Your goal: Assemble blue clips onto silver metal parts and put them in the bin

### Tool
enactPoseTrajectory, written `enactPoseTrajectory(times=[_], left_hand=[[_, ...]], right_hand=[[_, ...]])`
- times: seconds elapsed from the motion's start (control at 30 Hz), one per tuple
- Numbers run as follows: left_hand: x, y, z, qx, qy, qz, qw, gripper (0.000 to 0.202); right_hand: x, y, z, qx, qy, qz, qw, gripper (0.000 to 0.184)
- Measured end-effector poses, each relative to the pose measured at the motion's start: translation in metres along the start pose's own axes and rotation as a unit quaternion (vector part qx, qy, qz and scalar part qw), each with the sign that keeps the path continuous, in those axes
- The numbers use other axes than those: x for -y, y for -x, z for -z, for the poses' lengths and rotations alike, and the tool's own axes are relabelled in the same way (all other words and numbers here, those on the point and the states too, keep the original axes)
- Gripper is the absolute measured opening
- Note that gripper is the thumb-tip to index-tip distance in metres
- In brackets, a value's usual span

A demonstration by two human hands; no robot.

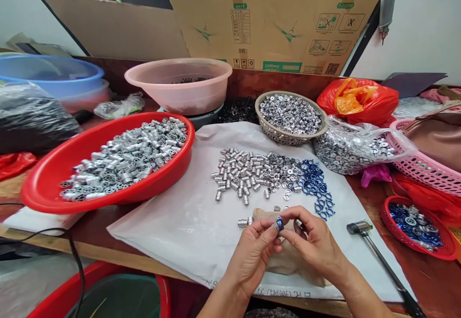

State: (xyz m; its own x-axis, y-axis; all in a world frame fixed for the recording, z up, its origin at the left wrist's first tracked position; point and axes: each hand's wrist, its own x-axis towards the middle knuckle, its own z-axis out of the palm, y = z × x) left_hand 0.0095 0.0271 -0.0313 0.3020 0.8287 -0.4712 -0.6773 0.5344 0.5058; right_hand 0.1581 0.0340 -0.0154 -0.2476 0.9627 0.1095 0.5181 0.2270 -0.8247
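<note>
Over a tan folded pad (pixel 293 264), both hands meet at a small blue ring-shaped part (pixel 280 223). My left hand (pixel 248 250) pinches it between thumb and fingertips. My right hand (pixel 319 243) has its thumb and index finger at the same part, and a small silver piece (pixel 298 223) shows among its curled fingers. Beside the left fingers lie silver cylindrical fittings (pixel 243 223). Beyond the hands spread a heap of silver cylinders (pixel 236 171), small silver rings (pixel 286 168) and blue rings (pixel 313 176).
White sheeting (pixel 173 231) covers the work surface. A hammer (pixel 382 260) lies at right, near a red basket (pixel 387 222) of parts. At left stands a red basin (pixel 39 188) of cylinders. Behind are a beige basket (pixel 270 133), a parts bag (pixel 334 152) and a pink basin (pixel 173 99).
</note>
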Motion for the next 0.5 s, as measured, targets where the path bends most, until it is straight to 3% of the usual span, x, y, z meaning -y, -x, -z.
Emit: enactPoseTrajectory(times=[0.17, 0.27, 0.33, 0.5], left_hand=[[0.0, 0.009, 0.008, 0.043, -0.066, 0.047, 0.996, 0.034], [0.002, 0.013, 0.012, 0.074, -0.095, 0.094, 0.988, 0.031], [0.003, 0.013, 0.011, 0.084, -0.087, 0.105, 0.987, 0.028], [-0.002, 0.01, -0.003, 0.083, 0.011, 0.058, 0.995, 0.029]], right_hand=[[0.0, 0.008, 0.011, 0.055, -0.035, 0.12, 0.991, 0.023], [0.0, 0.019, 0.011, 0.103, -0.022, 0.128, 0.986, 0.026], [-0.001, 0.025, 0.009, 0.104, -0.034, 0.094, 0.99, 0.026], [-0.003, 0.029, 0.006, -0.013, -0.16, -0.088, 0.983, 0.03]])
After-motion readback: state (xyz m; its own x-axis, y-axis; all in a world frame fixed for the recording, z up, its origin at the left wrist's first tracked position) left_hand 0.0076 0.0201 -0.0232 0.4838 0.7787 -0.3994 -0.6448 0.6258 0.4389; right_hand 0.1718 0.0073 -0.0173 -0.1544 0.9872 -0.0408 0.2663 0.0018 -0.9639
